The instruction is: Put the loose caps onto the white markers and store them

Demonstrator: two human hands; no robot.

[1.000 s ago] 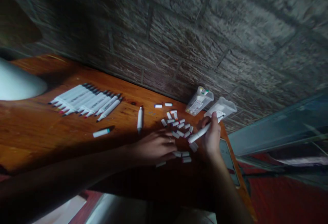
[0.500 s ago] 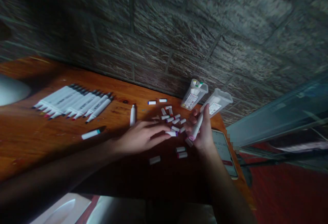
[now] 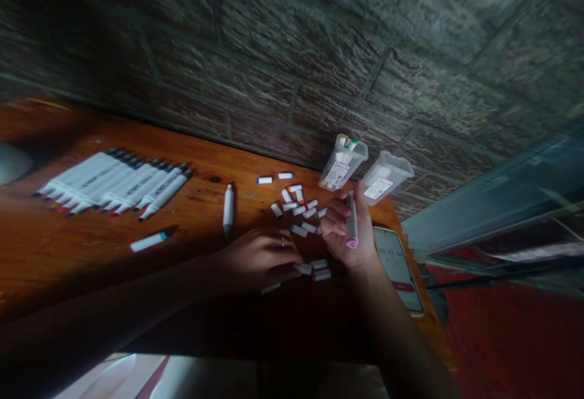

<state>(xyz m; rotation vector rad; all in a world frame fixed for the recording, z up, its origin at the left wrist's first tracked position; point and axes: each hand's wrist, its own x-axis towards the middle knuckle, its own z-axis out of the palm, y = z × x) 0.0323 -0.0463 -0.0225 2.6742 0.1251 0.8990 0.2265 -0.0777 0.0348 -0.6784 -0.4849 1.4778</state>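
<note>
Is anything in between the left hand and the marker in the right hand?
Yes. The right hand's own curled fingers are on the side of the marker facing the left hand, and a few loose caps lie on the table between the hands.

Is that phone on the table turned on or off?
It's on: the smartphone lies face up, and its screen shows some digits and a red bar.
</note>
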